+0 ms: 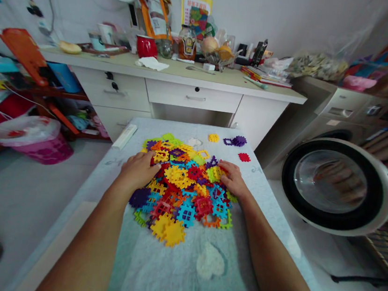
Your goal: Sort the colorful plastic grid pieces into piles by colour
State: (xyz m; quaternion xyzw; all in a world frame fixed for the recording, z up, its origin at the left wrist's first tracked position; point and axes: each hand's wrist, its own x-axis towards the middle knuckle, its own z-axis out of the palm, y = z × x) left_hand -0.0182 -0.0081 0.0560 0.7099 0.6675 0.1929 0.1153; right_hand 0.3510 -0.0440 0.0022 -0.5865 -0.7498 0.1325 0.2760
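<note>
A heap of plastic building pieces, gear-shaped and square window-like ones in several bright colours, lies on the cloth-covered table. At the heap's left edge rests my left hand, fingers forward and thumb spread apart, touching pieces with no single one in its grip. My right hand lies against the right edge, fingers apart, beside a lime-green piece; its fingertips are partly hidden among the pieces. Apart from the heap, a yellow piece, purple pieces and a red piece lie near the far right corner.
A white box-like object lies at the table's far left edge. Behind stands a white cabinet with jars and bags on top. A washing machine with its round door swung out is at right; a pink bin stands left.
</note>
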